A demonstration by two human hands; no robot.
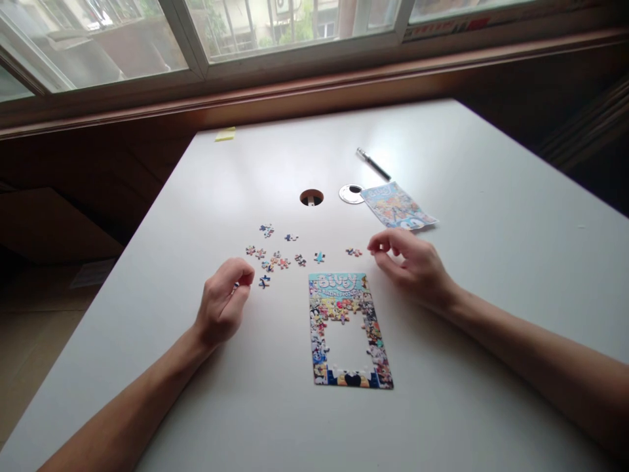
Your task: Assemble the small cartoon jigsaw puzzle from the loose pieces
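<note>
My left hand point(223, 301) is closed in a loose fist, left of the loose pieces. A small dark-blue bit, apparently a puzzle piece point(236, 285), shows between its fingers. My right hand point(410, 265) hovers above the upper right of the puzzle, fingers curled and pinched; whatever they might hold is hidden. Just left of its fingertips lie joined puzzle pieces point(353, 252). The partly assembled jigsaw puzzle point(378, 341) has its border and upper rows filled, with a white gap in the middle. Several loose pieces point(280, 260) are scattered between my left hand and the puzzle's top.
A picture sheet point(398, 204) lies beyond my right hand, touching a round cable-hole cover point(350, 194). Behind it rests a dark pen point(373, 164). An open cable hole point(311, 197) is in the white table point(255, 406). Yellow tape point(225, 134) sticks at the far edge.
</note>
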